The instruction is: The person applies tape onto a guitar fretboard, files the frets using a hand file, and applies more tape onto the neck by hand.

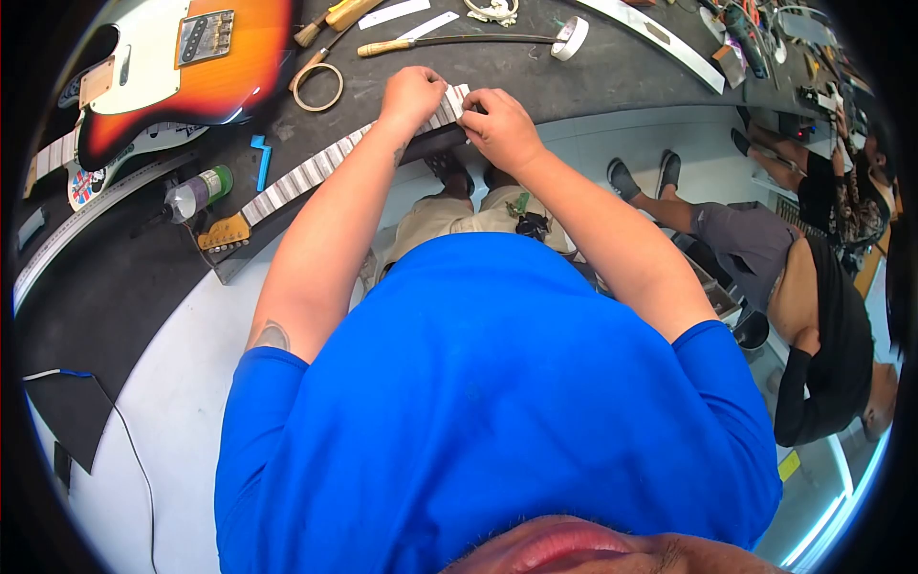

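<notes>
A guitar neck [308,173] lies slantwise along the bench's near edge, its fretboard covered in pale strips that look like masking tape between the frets. The wooden headstock [226,232] with its tuners points to the lower left. At the opposite end, my left hand [413,99] has its fingers curled and pinched over the fretboard. My right hand [501,126] is closed beside it, thumb and fingertips together at the neck's end. Whatever is between the fingertips of either hand is too small or hidden to make out.
A sunburst electric guitar body [244,81] lies at upper left. Nearby are a blue string winder [261,163], a tape roll [318,87], a clear bottle [199,193], a wooden-handled tool [387,47] and a white tape roll [570,38]. People sit at right.
</notes>
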### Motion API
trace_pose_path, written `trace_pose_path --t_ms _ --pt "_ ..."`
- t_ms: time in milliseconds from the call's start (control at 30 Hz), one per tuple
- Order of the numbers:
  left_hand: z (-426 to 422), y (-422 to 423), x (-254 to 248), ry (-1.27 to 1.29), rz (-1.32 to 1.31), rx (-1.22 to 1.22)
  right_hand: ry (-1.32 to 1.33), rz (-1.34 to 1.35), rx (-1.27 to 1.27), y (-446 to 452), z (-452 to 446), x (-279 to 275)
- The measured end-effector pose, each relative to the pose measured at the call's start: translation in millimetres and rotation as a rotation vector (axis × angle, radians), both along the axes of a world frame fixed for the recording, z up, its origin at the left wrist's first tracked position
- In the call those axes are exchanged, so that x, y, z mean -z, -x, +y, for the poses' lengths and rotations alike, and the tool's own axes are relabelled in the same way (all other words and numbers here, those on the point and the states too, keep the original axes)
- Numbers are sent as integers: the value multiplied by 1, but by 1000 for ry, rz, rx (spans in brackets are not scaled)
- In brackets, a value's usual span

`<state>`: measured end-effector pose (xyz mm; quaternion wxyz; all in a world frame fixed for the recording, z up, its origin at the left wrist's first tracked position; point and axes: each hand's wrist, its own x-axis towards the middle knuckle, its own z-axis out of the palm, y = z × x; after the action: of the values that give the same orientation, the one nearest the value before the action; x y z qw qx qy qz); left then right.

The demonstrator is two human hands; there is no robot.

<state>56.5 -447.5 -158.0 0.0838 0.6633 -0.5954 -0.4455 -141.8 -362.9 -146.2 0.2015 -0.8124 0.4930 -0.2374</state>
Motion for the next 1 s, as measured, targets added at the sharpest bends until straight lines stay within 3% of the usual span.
trace_pose_path --t_ms 467,567,667,767,900,1000 --pt "6 3 0 56 2 -26 -28 -104 18 -1 9 -3" --pt "5 8 -26 -95 1 -88 -88 -147 88 -9 16 -7" --pt "12 1 0 140 -28 34 -155 -213 184 -20 21 -9" --pt "19 -3 17 273 44 -15 -185 -295 263 -22 23 0" --pt "36 0 -10 210 -181 37 -468 -544 418 -8 15 9" --pt "46 15 -34 79 -344 10 -506 -544 398 4 9 20"
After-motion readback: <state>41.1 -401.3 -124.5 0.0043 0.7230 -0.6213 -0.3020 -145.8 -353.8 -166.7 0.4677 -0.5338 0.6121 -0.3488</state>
